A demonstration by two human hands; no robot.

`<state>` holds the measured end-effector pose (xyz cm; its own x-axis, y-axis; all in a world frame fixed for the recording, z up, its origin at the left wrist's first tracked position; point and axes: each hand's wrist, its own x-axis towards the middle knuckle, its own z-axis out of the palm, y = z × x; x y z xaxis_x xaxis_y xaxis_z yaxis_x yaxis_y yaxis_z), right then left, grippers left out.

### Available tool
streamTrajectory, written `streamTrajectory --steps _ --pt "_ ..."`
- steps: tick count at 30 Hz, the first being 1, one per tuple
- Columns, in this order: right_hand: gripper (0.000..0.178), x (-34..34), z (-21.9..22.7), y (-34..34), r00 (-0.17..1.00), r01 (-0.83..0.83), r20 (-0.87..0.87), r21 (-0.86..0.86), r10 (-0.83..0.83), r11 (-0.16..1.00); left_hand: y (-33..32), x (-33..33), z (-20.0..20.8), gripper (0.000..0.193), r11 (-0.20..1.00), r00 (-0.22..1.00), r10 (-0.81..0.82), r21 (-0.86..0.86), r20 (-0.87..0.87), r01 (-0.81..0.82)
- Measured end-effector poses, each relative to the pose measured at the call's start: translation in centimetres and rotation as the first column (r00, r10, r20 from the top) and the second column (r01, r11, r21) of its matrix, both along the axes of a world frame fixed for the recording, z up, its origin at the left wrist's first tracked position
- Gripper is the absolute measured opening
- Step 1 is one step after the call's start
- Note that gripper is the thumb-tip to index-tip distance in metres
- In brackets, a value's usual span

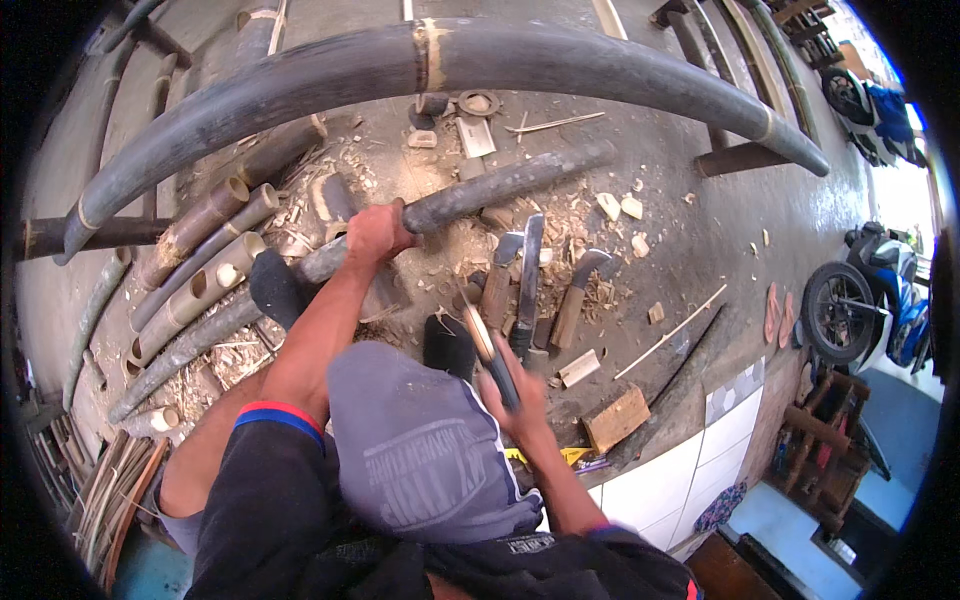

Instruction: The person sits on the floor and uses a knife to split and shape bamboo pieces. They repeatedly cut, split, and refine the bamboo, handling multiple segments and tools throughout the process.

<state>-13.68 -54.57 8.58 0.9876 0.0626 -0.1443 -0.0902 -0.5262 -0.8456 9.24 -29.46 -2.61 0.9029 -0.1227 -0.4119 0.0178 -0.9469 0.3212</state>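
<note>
My left hand [378, 236] is closed around a long, grey, rough-surfaced bamboo pole [510, 182], which lies slanting across the floor from lower left to upper right. Beside my knee, my right hand [519, 400] is wrapped around a tool with a black and tan handle [492, 358]; motion blurs its front end, so its kind is unclear. Just beyond that hand lie a long dark-handled machete [530, 270] and a hooked blade with a wooden handle [572, 305]. Another wooden-handled blade [497, 285] rests left of the machete.
A thick dark bamboo pole [330, 70] spans the far side. Cut bamboo tubes [195, 285] lie at left among wood shavings. A wood block [616, 419] sits by the white tiled ledge [650, 490] at right. Motorbikes [845, 310] stand farther right.
</note>
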Motion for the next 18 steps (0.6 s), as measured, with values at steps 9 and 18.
streamTrajectory --steps 9,18 --pt "0.056 11.0 -2.9 5.7 0.993 0.071 0.091 0.086 -0.079 0.994 -1.4 -1.6 -0.2 0.051 0.997 0.959 0.026 0.062 0.283 -0.045" --pt "0.064 -3.3 2.0 -1.7 0.999 0.002 0.043 -0.021 -0.001 1.0 -0.4 -0.9 -0.3 0.052 1.0 0.984 0.0 -0.004 0.178 0.0"
